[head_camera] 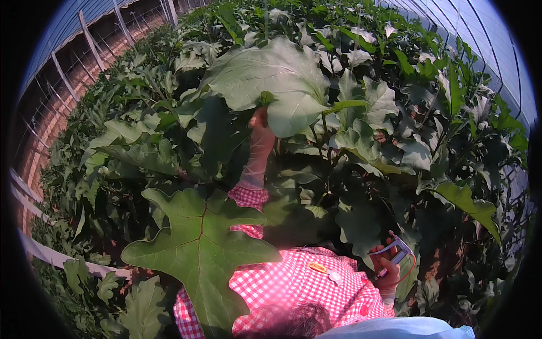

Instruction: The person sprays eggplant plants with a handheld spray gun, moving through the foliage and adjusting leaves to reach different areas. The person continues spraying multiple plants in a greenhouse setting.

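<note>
My left hand (258, 117) reaches forward among the plants, its fingers partly hidden at the lower edge of a broad eggplant leaf (271, 76). What those fingers hold or touch cannot be made out. A sheer cuff and a red-and-white checked sleeve (247, 197) cover the arm behind it. Low on the right, near my body, my right hand (386, 265) is closed around a small handheld device (398, 253) with a pale curved frame and a thin red wire. Another large lobed leaf (201, 250) hangs close to the camera and hides part of my left sleeve and checked top (296, 275).
Dense leafy plants (381, 106) surround me on all sides. At the left stand a brick wall (63, 114) and pale posts (91, 40). Curved ribs carry plastic film (487, 38) at the upper right. Pale blue fabric (394, 328) crosses the bottom edge.
</note>
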Demonstrator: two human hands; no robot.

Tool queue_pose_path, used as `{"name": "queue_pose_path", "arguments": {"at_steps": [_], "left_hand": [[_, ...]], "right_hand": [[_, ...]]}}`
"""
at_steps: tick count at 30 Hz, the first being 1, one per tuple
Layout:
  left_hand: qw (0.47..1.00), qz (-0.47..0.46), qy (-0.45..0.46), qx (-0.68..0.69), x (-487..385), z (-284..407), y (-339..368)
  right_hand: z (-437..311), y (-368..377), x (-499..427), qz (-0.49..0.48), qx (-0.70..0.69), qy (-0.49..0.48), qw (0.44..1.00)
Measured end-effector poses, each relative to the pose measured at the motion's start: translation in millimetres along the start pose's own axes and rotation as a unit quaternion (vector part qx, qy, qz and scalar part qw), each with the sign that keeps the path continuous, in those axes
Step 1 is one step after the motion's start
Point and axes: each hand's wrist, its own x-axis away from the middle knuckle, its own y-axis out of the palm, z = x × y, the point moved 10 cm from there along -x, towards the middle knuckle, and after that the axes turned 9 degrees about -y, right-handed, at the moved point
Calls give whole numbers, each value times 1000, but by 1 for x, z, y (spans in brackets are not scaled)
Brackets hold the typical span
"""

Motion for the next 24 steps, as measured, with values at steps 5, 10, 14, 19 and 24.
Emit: {"name": "queue_pose_path", "arguments": {"at_steps": [5,10,14,19,24], "left_hand": [[989,30,18,142,-61,-25,25],[984,10,179,-12,-64,89,90],[963,49,249,-93,-72,136,116],[984,-40,169,47,-79,121,121],[977,-5,126,173,-64,91,75]], "right_hand": [[25,8,-23,-47,27,39,998],[34,46,-29,-90,23,31,995],[44,55,-23,-87,54,58,993],[53,58,-16,-54,52,75,994],[56,68,-17,-70,50,64,994]]}}
